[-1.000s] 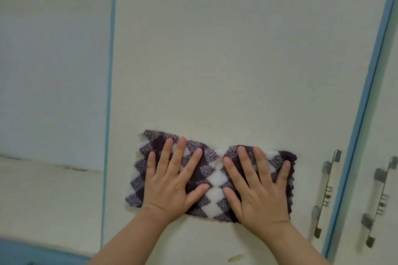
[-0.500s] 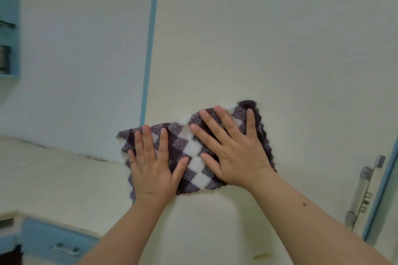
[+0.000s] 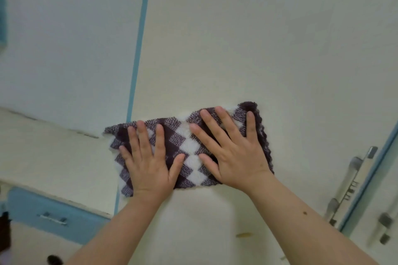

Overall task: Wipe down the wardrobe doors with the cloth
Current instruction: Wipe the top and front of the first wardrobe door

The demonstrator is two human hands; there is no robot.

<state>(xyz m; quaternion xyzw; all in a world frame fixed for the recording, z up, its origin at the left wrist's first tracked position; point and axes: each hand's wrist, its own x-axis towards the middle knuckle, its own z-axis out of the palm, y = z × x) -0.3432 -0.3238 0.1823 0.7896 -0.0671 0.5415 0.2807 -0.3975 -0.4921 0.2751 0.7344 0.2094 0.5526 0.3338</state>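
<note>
A purple and white checked cloth [image 3: 190,155] lies spread flat against the cream wardrobe door [image 3: 247,38]. My left hand [image 3: 148,163] presses its left half with fingers spread, right at the door's blue left edge [image 3: 139,45]. My right hand [image 3: 232,155] presses the right half, palm flat, fingers fanned upward. The cloth's right end sits a little higher than its left. Its left corner overhangs the door edge.
A metal door handle [image 3: 349,180] stands to the right of my right forearm, with a second handle [image 3: 385,228] on the neighbouring door. A small yellowish mark [image 3: 243,235] is on the door below the cloth. A blue drawer front [image 3: 51,215] is at the lower left.
Both hands have slid the cloth left across the door, from near the handle to the blue left edge. The cloth's right end has tilted upward.
</note>
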